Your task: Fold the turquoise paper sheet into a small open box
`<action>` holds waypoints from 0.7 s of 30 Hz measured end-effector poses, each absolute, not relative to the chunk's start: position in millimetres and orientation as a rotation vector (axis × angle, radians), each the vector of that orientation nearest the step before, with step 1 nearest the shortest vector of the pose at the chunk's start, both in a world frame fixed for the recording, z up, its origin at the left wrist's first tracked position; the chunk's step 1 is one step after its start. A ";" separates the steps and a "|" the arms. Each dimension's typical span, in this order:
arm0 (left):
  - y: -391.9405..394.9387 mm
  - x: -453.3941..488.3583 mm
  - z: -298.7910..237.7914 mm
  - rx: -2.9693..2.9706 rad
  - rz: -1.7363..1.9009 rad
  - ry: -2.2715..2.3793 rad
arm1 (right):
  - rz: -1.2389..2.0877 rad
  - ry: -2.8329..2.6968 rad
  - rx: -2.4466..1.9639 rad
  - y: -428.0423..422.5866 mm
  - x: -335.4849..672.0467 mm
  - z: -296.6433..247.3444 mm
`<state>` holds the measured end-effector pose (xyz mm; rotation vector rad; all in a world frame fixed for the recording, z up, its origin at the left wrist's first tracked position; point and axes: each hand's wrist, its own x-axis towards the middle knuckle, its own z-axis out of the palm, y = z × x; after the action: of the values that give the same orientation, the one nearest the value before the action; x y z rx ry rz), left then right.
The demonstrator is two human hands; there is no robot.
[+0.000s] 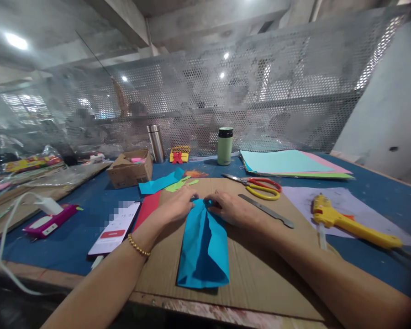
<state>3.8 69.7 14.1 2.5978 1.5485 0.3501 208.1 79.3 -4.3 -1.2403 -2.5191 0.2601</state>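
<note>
A folded piece of blue paper, shaped like a flat bag with its open end toward me, lies on a cardboard sheet. At its far left corner my left hand has fingers closed on the paper edge. My right hand pinches the far right corner, thumb and fingers bent together. A crease runs up the middle between the two raised flaps. Just right of my right hand rests a grey metal blade. Scissors with red and yellow handles lie beyond it.
A yellow glue gun rests on purple paper at right. Coloured sheets, a green bottle, a steel flask and a cardboard box stand farther back. Left are a phone and a purple power strip.
</note>
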 end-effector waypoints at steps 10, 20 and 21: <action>67.4 3.9 13.3 2.580 0.340 1.573 | 0.221 -2.581 -1.261 77.9 207.4 0.7; 72.0 3.5 6.4 2.603 0.347 1.588 | 0.216 -2.571 -1.253 77.8 206.7 0.2; 72.2 3.9 5.1 2.614 0.373 1.589 | 0.228 -2.566 -1.269 77.3 206.4 1.2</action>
<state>3.9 72.2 5.1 2.6144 1.5891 0.3727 206.4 77.3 1.2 -1.2693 -2.5656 0.2280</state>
